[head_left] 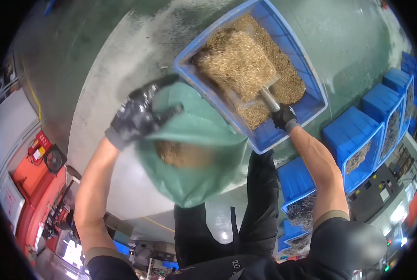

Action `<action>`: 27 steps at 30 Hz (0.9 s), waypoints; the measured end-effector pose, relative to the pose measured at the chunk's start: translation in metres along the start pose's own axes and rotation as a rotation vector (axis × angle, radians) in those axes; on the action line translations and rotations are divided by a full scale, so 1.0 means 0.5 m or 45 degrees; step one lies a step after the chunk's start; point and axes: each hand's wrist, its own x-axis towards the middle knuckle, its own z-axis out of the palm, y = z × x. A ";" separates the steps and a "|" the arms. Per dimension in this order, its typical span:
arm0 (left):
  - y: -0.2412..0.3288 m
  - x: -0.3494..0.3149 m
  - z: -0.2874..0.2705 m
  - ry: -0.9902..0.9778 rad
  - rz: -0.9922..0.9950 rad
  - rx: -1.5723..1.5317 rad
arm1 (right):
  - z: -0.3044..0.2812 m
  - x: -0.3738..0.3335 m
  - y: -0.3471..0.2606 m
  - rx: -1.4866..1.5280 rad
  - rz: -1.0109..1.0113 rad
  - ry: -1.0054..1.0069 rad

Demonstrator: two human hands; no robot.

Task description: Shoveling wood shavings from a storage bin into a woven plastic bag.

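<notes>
In my black-gloved right hand (285,116) is the short metal handle of a scoop (269,99). The scoop is heaped with golden-brown shavings or grains (238,65), blurred by motion, and it is over a blue plastic tub (314,88) with more of the same material inside. To the left of the tub, my left hand (141,116), in a black glove with a shiny coating, grips the upper left rim of a green sack (194,182). The sack's mouth gapes, and some of the golden material (171,154) shows within. Part of the left hand's fingers is hidden by the sack.
Several blue tubs (353,126) stand in a row at the right, some holding grey or brown scrap. A red machine (36,186) with a dark round fan is at the left. My legs (259,200) are just below the sack and tub. The floor (110,70) is green with worn pale patches.
</notes>
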 end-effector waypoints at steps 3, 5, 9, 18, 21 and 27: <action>0.080 -0.087 0.001 -0.166 0.109 0.275 | -0.075 -0.093 0.005 0.025 0.029 -0.069; 0.088 -0.098 0.028 -0.175 0.182 0.694 | -0.114 -0.150 0.012 -0.261 -0.070 0.024; 0.044 -0.060 0.067 -0.143 0.141 0.797 | -0.199 -0.264 0.023 -0.089 -0.058 -0.033; 0.106 0.028 0.070 0.236 -0.282 0.605 | -0.325 -0.483 0.042 -0.325 -0.119 -0.035; 0.149 -0.075 0.109 0.738 -0.259 0.552 | -0.351 -0.542 0.045 -0.262 -0.072 -0.088; 0.206 -0.354 0.276 0.770 -1.044 0.418 | -0.345 -0.621 0.012 -0.404 -0.088 -0.140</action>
